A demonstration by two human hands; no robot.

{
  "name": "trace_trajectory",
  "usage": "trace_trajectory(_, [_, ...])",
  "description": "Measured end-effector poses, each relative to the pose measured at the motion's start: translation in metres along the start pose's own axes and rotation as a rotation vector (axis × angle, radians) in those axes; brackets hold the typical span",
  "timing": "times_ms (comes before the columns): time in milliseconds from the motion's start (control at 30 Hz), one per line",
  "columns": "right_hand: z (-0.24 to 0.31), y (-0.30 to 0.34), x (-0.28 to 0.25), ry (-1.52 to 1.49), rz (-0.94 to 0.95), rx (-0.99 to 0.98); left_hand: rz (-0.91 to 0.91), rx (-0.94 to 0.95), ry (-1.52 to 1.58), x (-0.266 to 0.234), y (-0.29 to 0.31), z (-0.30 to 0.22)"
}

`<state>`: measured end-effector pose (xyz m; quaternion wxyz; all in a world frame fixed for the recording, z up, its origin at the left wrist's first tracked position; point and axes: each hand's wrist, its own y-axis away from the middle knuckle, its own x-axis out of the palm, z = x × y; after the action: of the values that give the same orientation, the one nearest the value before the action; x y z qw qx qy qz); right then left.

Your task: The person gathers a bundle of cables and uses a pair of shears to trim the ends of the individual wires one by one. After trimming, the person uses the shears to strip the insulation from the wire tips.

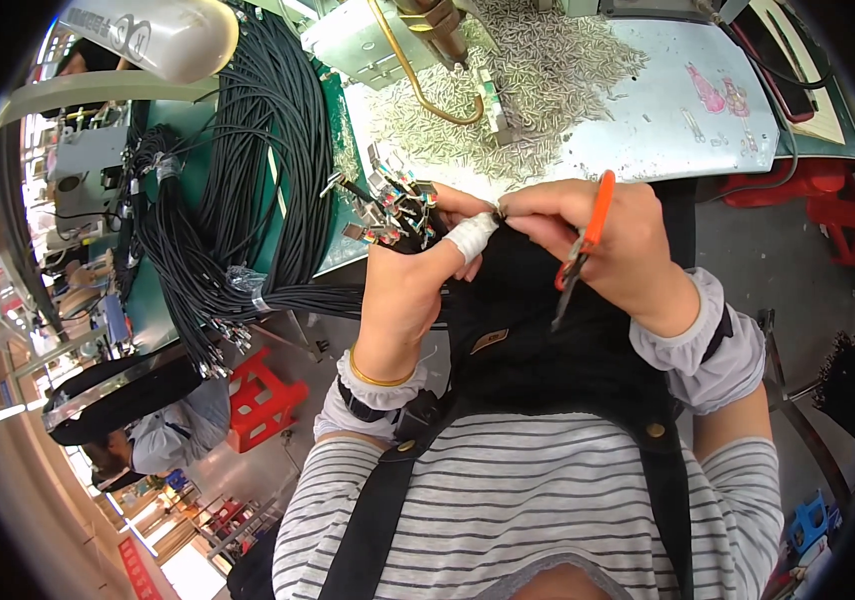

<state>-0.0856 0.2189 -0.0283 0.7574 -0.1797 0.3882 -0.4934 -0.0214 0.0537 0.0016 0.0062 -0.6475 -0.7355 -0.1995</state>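
Observation:
Together in front of my apron, my left hand and my right hand meet fingertip to fingertip. My left hand is closed around a bundle of black cables whose metal connector ends, with small coloured wires, stick up above the fist. White tape wraps its thumb. At the fingertips, both hands pinch a small dark piece, mostly hidden; it may be a cable end. Orange-handled snips are tucked in my right hand, their dark jaws pointing down toward my apron.
A large heap of small metal parts covers the worktable, under a machine head with a bent brass-coloured tube. Long black cables lie at left, hanging over the edge. Red stools stand on both sides. Another person sits at left.

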Motion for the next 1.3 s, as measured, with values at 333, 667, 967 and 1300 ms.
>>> trace_trajectory(333, [0.004,0.003,-0.003,-0.154,0.078,0.279,0.038,-0.193,0.21,0.002,-0.003,-0.002])
trace_trajectory(667, [0.018,0.012,0.01,0.114,0.008,0.294,-0.176,0.14,-0.301,0.019,0.001,0.016])
trace_trajectory(967, [0.035,-0.002,0.002,-0.771,-0.081,1.012,-0.149,0.028,-0.109,0.018,0.007,0.005])
trace_trajectory(1300, [0.029,0.012,-0.002,0.038,0.308,0.649,-0.205,0.103,-0.115,0.02,0.008,0.003])
